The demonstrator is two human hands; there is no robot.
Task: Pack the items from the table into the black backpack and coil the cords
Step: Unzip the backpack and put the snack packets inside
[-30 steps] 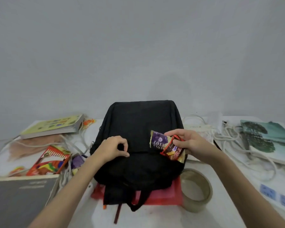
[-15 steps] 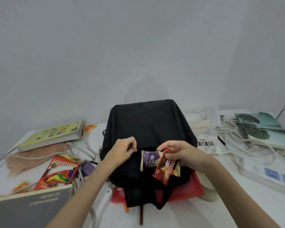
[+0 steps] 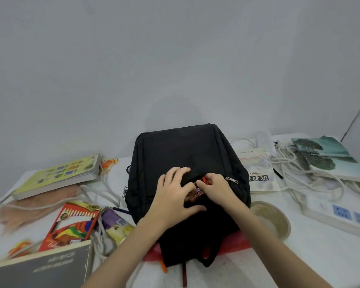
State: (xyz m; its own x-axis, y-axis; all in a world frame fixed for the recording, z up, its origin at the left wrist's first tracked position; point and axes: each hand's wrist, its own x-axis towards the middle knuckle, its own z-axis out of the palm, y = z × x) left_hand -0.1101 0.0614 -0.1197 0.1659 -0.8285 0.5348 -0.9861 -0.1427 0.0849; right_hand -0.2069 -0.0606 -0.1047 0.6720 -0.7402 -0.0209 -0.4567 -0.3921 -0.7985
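Note:
The black backpack [image 3: 183, 150] lies flat in the middle of the table, front pocket facing up. My left hand [image 3: 173, 194] grips the edge of the front pocket's opening, fingers curled over the fabric. My right hand [image 3: 216, 188] holds red snack packets [image 3: 199, 191] that sit partly inside that pocket; only a red strip shows between my hands. The pocket's zipper pull [image 3: 232, 179] lies just right of my right hand. White cords [image 3: 312, 177] sprawl loose on the right.
Left side: a yellow-green book [image 3: 58, 175], a coloured-pencil box [image 3: 71, 223], a purple packet [image 3: 114, 221], a grey book [image 3: 44, 265] and a white cable [image 3: 100, 238]. Right side: a tape roll [image 3: 279, 215], a booklet [image 3: 256, 169], a teal book [image 3: 324, 154], a power strip [image 3: 341, 215]. A red folder [image 3: 237, 242] lies under the backpack.
My right hand moved the snack packets from above the backpack into the front pocket opening. My left hand spread over the pocket's edge. The view shifted slightly.

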